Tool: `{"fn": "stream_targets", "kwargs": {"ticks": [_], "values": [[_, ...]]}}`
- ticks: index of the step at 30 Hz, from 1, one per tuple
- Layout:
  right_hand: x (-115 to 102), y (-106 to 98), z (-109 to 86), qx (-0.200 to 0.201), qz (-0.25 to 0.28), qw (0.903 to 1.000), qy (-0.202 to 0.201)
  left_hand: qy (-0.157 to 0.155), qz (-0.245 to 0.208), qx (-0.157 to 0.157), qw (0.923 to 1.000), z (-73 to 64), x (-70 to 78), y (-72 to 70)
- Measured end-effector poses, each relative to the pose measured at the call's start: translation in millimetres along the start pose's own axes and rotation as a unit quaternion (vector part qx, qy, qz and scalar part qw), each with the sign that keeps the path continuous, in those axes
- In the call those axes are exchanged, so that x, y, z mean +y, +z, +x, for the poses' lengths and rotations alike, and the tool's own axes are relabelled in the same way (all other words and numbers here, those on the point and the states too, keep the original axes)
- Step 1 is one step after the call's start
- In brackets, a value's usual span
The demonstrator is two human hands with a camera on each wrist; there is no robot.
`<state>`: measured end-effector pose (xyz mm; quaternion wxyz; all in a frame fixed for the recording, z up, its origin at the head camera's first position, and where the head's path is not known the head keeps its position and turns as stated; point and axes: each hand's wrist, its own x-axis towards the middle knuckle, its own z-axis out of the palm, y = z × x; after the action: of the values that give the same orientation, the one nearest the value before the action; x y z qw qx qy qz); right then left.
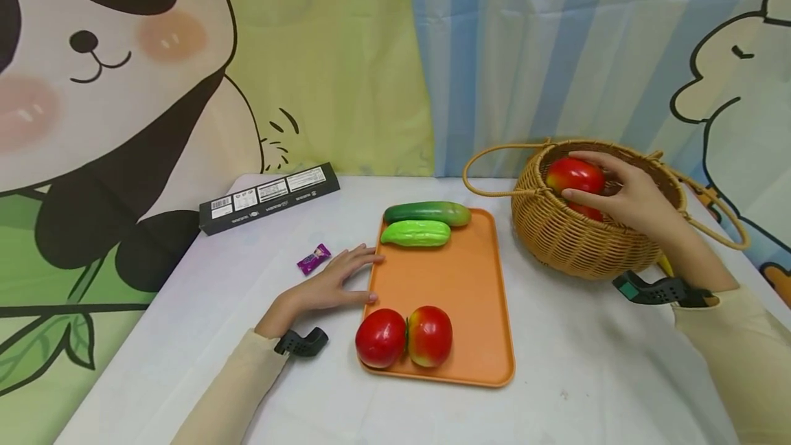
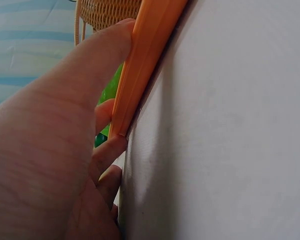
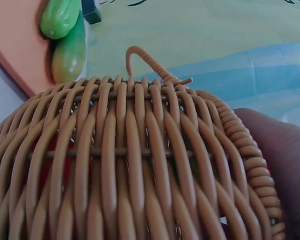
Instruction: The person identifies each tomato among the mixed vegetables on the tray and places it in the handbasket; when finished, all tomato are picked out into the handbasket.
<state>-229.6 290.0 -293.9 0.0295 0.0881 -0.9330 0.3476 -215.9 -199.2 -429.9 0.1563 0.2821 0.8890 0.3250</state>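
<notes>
My right hand (image 1: pixel 636 198) grips a glossy red fruit (image 1: pixel 575 176) with a yellowish patch, thumb on the near side, at the mouth of the wicker basket (image 1: pixel 575 246). Below it another red fruit (image 1: pixel 586 211) shows inside. The basket's woven wall hides most of that hand in the right wrist view. My left hand (image 1: pixel 334 280) lies at the left side of the orange tray (image 1: pixel 445 280), its thumb and fingertips at the rim. On the tray, two similar red fruits (image 1: pixel 430 336) sit in the near left corner. A dark green cucumber (image 1: pixel 426 213) and a lighter green ridged vegetable (image 1: pixel 415 233) lie along its far end.
A long black box (image 1: pixel 269 199) lies at the table's back left. Near my left hand is a small purple wrapped candy (image 1: pixel 314 259). Something yellow (image 1: pixel 665 265) pokes out beside the basket. Two looped handles (image 1: pixel 488 150) stick out from the basket's sides; a printed curtain hangs behind.
</notes>
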Motion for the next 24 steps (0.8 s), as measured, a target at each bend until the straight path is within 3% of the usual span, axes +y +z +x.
{"fn": "stream_targets", "kwargs": {"ticks": [8,24], "values": [[0,1,8.5,-0.053,-0.029,0.9982,-0.008,0.01,0.007,-0.002,0.9999,-0.2,-0.6,-1.7],[4,3,27.3,-0.096,-0.047,0.9939,-0.024,0.006,0.002,-0.001,1.0,-0.8,-0.3,-0.4]]}}
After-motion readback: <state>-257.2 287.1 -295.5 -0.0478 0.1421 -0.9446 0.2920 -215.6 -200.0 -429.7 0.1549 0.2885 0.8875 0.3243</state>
